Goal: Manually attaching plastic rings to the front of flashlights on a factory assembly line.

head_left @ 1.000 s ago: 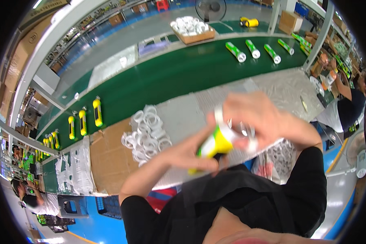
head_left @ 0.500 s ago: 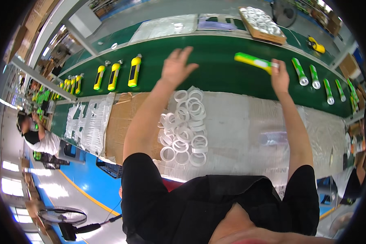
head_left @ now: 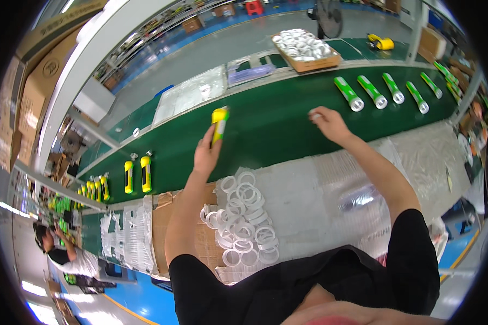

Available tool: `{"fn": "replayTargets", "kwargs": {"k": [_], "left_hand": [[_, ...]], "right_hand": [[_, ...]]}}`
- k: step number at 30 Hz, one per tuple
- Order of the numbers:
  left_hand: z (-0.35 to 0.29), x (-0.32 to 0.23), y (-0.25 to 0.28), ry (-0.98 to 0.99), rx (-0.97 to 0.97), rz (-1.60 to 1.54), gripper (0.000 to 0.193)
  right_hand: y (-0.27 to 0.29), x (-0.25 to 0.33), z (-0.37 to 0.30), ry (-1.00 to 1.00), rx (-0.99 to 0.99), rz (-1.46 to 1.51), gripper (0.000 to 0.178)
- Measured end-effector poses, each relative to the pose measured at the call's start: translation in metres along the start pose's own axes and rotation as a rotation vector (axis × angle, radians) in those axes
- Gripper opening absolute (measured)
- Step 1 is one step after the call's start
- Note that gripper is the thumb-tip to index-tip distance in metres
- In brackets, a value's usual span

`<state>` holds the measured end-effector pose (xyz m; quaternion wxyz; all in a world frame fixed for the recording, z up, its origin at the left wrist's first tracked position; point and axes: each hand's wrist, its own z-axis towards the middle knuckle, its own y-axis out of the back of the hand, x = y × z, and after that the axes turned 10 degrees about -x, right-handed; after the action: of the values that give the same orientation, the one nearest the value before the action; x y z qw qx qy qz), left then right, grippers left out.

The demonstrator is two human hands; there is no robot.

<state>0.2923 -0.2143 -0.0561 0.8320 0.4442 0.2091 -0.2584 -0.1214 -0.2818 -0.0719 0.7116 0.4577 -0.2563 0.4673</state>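
My left hand [head_left: 205,154] is wrapped round a yellow-and-green flashlight [head_left: 219,123], raised upright over the green belt [head_left: 265,130]. To the right, my right hand [head_left: 332,125] reaches over the belt with its fingertips pinched together. Something small and whitish shows at those fingertips, too small to name. Several green flashlights [head_left: 371,92] with clear lens ends lie beyond my right hand. Two yellow flashlights with black panels, one of them this flashlight [head_left: 146,174], stand out on the belt at left. A heap of white rings [head_left: 244,232] lies nearer me, below my hands.
Cardboard [head_left: 165,230] and plastic sheeting [head_left: 303,200] cover the near bench. A carton of white rings [head_left: 314,64] stands behind the belt, beside a yellow flashlight [head_left: 382,43]. Metal posts [head_left: 95,130] frame the line. Another person [head_left: 65,252] works at far left.
The green-and-yellow flashlight has left my right hand, which moved left. My left hand, open and bare before, now holds a flashlight. The view has shifted and tilted.
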Motion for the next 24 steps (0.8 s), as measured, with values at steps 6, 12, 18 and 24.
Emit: {"fn": "replayTargets", "kwargs": {"k": [6, 12, 18, 24], "left_hand": [[-0.08, -0.187, -0.036, -0.238, 0.352, -0.407, 0.066], [-0.119, -0.217, -0.046, -0.119, 0.278, -0.595, 0.061], [-0.141, -0.272, -0.057, 0.005, 0.572, -1.022, 0.056], [-0.172, -0.282, -0.047, 0.042, 0.433, -1.041, 0.042]], "right_hand": [[-0.002, 0.119, -0.078, -0.602, 0.036, 0.827, 0.046], [0.051, 0.139, -0.166, -0.602, -0.117, 1.075, 0.039], [0.079, 0.174, -0.236, -0.551, 0.253, 1.002, 0.039], [0.083, 0.171, -0.262, -0.465, 0.529, 0.965, 0.041]]}}
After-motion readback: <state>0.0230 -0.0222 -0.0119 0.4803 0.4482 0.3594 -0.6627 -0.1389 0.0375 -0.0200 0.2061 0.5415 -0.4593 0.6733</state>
